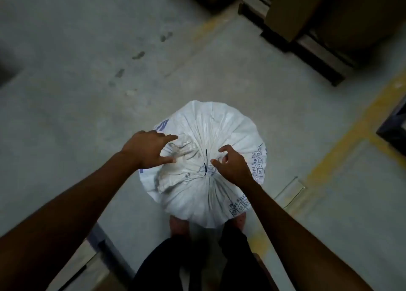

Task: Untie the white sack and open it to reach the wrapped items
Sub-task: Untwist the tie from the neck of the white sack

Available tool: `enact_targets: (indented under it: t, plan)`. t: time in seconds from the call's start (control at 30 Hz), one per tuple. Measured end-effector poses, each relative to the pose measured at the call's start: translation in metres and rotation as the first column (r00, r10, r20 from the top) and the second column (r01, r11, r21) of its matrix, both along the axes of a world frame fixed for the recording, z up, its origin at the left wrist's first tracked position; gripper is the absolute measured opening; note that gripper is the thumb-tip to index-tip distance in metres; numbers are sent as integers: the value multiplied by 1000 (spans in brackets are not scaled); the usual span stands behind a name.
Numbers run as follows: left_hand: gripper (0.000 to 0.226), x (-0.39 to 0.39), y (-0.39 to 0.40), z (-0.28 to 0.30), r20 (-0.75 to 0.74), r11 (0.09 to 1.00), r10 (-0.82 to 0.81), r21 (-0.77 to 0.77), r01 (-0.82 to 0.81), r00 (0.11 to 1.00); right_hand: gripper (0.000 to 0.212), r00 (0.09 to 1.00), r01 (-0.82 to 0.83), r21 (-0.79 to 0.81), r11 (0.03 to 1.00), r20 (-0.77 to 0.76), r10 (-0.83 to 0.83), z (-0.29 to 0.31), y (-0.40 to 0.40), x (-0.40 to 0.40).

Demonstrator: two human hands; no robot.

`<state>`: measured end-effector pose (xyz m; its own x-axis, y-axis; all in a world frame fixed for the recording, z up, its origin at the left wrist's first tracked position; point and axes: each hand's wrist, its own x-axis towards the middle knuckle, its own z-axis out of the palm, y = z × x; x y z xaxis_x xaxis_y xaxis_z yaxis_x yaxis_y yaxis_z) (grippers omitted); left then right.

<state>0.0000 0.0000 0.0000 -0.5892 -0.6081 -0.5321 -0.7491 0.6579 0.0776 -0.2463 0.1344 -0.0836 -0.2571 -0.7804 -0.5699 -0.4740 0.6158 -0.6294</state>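
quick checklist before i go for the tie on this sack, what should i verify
1. Sack upright and steady: ok. The white sack stands on the concrete floor in front of the feet.
2. Tie located: ok. A dark tie cinches the gathered neck at the top centre.
3. Tie undone: not ok. The neck is tightly pleated and closed.
4. Hands free: ok. The left hand and right hand are open and empty, one on each side of the tie.
5. Kind of knot: cannot tell, too small and dim.
6. Wrapped items inside: cannot tell, the sack is closed.
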Motion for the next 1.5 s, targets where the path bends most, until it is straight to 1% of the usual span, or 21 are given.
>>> enact_targets:
  t: [0.03,0.07,0.13,0.2,0.27,0.33,0.43,0.5,0.53,0.6,0.67,0.73,0.8,0.87,0.97,1.03,1.17,1.2,1.27,1.37,1.5]
  plan:
    - [89,-1,0,-12,-2,999,-40,-1,40,999,38,999,34,16,999,17,-35,-15,8,4]
    - [94,-3,-2,-23,-2,999,-52,-8,52,999,37,998,68,41,997,1,-68,-26,13,10]
    - [96,-3,0,-51,-37,995,-100,-1,100,994,37,993,120,82,989,-1,-120,-51,31,27]
    - [93,-7,-2,-80,-38,982,-189,-14,188,981,34,981,192,60,980,20,-194,-77,45,44]
    - [95,-9,-6,-108,-50,957,-284,-82,280,957,28,970,244,37,969,-1,-245,-97,51,61]
    - [99,-9,-11,-130,-52,922,-369,-147,358,928,26,959,283,4,959,-37,-282,-117,54,80]
    - [110,-12,-19,-166,-72,889,-438,-186,419,896,21,920,374,-80,924,-94,-380,-135,53,97]
    - [113,-18,-25,-183,-87,856,-502,-195,479,861,20,891,427,-126,896,-111,-440,-145,52,104]
    - [110,-22,-26,-188,-93,836,-538,-190,515,838,18,875,453,-141,881,-119,-469,-149,53,106]
    - [98,-28,-29,-199,-112,788,-613,-155,596,782,15,838,503,-179,845,-135,-528,-156,56,110]
    - [82,-32,-29,-213,-190,759,-648,-86,645,737,17,807,531,-243,812,-147,-572,-161,57,112]
    - [72,-36,-26,-224,-275,775,-608,1,632,745,16,787,555,-278,784,-127,-603,-164,59,115]
    - [66,-39,-22,-233,-328,815,-526,71,575,785,18,774,571,-313,759,-103,-625,-168,62,117]
    - [58,-41,-21,-237,-378,858,-426,120,500,822,22,755,610,-317,726,-46,-654,-173,64,120]
    - [50,-42,-21,-240,-432,880,-359,140,455,827,24,672,721,-295,627,78,-736,-177,65,126]
    - [51,-41,-20,-243,-455,892,-318,153,424,832,25,623,768,-294,568,144,-769,-178,65,131]
    - [70,-37,-20,-251,-445,912,-255,183,366,858,27,609,771,-354,530,164,-776,-180,62,137]
    - [72,-36,-19,-253,-446,914,-244,191,359,861,28,601,775,-360,519,168,-781,-180,61,138]
    - [67,-35,-19,-254,-456,916,-233,194,351,859,29,597,772,-375,513,153,-787,-184,59,141]
    - [57,-35,-19,-255,-448,918,-227,200,344,865,31,620,763,-333,554,137,-772,-190,56,142]
    - [60,-35,-22,-258,-415,909,-215,246,336,884,23,652,744,-292,601,123,-748,-199,46,129]
